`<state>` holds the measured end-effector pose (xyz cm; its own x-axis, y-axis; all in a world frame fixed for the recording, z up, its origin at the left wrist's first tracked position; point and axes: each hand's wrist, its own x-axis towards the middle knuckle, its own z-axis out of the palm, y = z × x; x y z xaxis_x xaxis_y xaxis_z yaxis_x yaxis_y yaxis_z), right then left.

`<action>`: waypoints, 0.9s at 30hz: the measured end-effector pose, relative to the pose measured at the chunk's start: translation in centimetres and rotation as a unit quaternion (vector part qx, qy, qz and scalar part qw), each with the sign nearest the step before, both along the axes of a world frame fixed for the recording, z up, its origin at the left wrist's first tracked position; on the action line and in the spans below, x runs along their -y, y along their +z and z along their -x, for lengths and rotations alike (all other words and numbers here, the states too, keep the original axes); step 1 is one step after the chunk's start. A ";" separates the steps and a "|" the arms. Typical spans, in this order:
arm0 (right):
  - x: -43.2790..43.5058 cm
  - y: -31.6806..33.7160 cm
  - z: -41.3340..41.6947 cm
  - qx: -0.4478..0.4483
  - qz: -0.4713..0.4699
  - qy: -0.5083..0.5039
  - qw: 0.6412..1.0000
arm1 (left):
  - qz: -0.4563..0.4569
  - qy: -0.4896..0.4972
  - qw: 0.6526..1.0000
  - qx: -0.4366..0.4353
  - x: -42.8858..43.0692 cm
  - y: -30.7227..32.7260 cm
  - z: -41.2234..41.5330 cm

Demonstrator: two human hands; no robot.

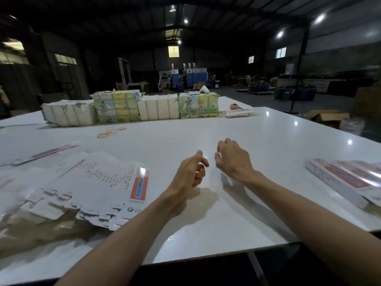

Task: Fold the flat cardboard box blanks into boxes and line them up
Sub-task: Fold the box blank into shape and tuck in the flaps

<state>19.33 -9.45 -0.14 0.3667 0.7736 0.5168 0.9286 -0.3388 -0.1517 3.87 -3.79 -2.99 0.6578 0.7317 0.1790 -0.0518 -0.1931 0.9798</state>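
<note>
A spread pile of flat white box blanks (pixel 97 182) with red and blue print lies on the white table (pixel 257 145) at my left. Folded white boxes (pixel 342 182) with red labels lie side by side at the right edge. My left hand (pixel 191 172) hovers over the bare middle of the table, fingers loosely curled, holding nothing. My right hand (pixel 233 157) hangs just to its right, fingers relaxed and slightly bent, also empty. Neither hand touches a blank or a box.
Wrapped bundles of printed stock (pixel 132 108) stand in a row across the far side. Yellow rubber bands (pixel 110 132) lie in front of them. More flat blanks (pixel 41 154) sit at far left. A tape measure (pixel 234 106) and an open carton (pixel 327 117) are at the right.
</note>
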 end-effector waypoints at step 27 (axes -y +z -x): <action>-2.3 -3.5 -1.6 -0.105 -0.060 0.104 0.987 | -0.258 0.238 0.631 -0.692 -4.5 7.5 12.5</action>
<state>20.94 -7.14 -3.66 0.3152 0.7807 0.5395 0.9202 -0.1123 -0.3751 -8.62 0.74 4.53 0.1729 0.9845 -0.0295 0.9685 -0.1754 -0.1767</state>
